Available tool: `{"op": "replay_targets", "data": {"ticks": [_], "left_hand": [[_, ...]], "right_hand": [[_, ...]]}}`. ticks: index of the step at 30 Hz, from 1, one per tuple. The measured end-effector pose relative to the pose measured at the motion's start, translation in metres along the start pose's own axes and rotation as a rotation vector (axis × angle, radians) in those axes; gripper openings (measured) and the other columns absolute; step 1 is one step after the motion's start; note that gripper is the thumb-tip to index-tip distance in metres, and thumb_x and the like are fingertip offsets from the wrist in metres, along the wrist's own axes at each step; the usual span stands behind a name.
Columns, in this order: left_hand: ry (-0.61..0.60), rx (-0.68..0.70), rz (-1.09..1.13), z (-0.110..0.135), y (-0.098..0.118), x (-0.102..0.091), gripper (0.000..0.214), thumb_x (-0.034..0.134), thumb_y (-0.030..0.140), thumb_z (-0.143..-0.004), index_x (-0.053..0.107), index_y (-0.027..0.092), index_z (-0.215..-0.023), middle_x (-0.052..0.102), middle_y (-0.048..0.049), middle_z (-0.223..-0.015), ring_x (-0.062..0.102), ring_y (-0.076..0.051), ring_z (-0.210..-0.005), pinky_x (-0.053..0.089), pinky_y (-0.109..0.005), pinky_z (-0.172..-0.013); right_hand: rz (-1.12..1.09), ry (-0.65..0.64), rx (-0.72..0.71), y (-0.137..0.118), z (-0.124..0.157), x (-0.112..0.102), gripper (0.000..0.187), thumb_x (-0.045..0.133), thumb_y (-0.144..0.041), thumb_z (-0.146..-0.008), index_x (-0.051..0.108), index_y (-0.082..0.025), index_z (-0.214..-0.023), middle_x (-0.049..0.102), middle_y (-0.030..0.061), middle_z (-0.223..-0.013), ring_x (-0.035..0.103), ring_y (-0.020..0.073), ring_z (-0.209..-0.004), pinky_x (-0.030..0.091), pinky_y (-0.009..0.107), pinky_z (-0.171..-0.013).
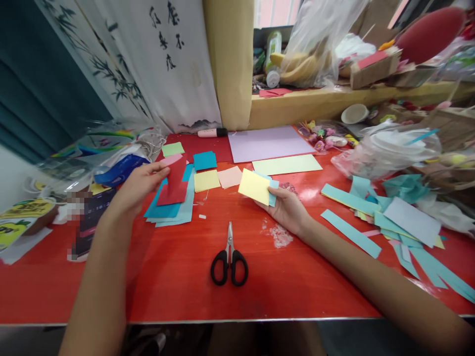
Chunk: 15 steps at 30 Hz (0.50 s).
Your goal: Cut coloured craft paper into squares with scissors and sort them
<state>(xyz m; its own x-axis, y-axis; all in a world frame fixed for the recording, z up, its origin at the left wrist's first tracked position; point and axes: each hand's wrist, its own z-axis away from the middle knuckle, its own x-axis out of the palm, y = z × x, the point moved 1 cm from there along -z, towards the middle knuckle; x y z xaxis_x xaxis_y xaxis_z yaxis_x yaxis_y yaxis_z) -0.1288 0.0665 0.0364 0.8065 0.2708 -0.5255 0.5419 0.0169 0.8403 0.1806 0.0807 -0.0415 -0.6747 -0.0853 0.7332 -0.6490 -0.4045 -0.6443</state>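
Note:
My left hand [144, 180] pinches the edge of a piece of red paper [175, 190], with a pink paper [172, 159] by its fingertips. Beneath the red piece lie blue paper [163, 211] and larger light-blue sheets [188, 210]. In my right hand [287, 207], between thumb and fingers, are a yellow paper [254, 187] and light-blue paper [273, 192] behind it. Black-handled scissors [230, 257] rest closed on the table between my arms, tips pointing away. Small squares of teal [205, 161], yellow [207, 181] and pink paper [230, 176] lie beyond my hands.
A lilac sheet [269, 143], a pale green strip [287, 164] and a pink marker [212, 133] lie at the back. Paper offcuts [351, 232] pile up on the right. A phone [91, 217] and plastic packages [27, 217] sit at left.

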Motion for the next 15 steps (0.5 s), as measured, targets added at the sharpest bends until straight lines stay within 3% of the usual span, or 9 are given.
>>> {"op": "replay_targets", "data": {"ticks": [4,7,11,13,15], "left_hand": [[0.026,-0.075,-0.158,-0.020,-0.049,-0.014,0.017,0.063,0.038,-0.069,0.063,0.022,-0.063,0.059,-0.0031,-0.068,0.047,-0.016,-0.058,0.034,-0.028,-0.053],[0.034,-0.031,-0.310,-0.025,-0.064,-0.016,0.016,0.066,0.038,-0.063,0.062,0.024,-0.058,0.064,-0.0063,-0.075,0.057,-0.024,-0.075,0.040,-0.034,-0.063],[0.190,-0.015,-0.400,-0.024,-0.058,-0.017,0.020,0.070,0.039,-0.058,0.059,0.023,-0.062,0.060,-0.0068,-0.074,0.056,-0.032,-0.099,0.039,-0.041,-0.074],[0.273,0.033,-0.402,-0.019,-0.044,-0.008,0.024,0.064,0.045,-0.066,0.062,0.023,-0.076,0.060,-0.0054,-0.090,0.048,-0.031,-0.115,0.036,-0.040,-0.083],[0.281,0.112,-0.359,-0.010,-0.025,0.013,0.030,0.053,0.047,-0.076,0.062,0.024,-0.092,0.058,-0.0021,-0.107,0.044,-0.026,-0.119,0.035,-0.037,-0.089]], "right_hand": [[0.017,0.012,-0.012,0.000,0.000,0.000,0.032,0.042,-0.009,-0.086,0.054,-0.014,-0.116,0.071,0.0073,-0.101,0.066,0.0186,-0.097,0.055,0.033,-0.086],[0.018,0.009,-0.011,0.000,0.000,0.000,0.031,0.042,-0.009,-0.086,0.055,-0.014,-0.113,0.070,0.0077,-0.102,0.066,0.0186,-0.097,0.055,0.032,-0.085],[0.043,0.012,-0.058,0.004,0.002,0.001,0.028,0.045,-0.008,-0.084,0.058,-0.015,-0.108,0.070,0.0061,-0.102,0.065,0.0193,-0.098,0.056,0.035,-0.084],[0.084,0.009,-0.107,0.006,0.005,0.003,0.025,0.047,-0.009,-0.084,0.059,-0.016,-0.105,0.070,0.0053,-0.102,0.065,0.0198,-0.099,0.056,0.036,-0.084],[0.135,0.003,-0.149,0.009,0.007,0.005,0.024,0.050,-0.011,-0.083,0.060,-0.018,-0.104,0.070,0.0046,-0.102,0.064,0.0199,-0.099,0.056,0.037,-0.084]]}}
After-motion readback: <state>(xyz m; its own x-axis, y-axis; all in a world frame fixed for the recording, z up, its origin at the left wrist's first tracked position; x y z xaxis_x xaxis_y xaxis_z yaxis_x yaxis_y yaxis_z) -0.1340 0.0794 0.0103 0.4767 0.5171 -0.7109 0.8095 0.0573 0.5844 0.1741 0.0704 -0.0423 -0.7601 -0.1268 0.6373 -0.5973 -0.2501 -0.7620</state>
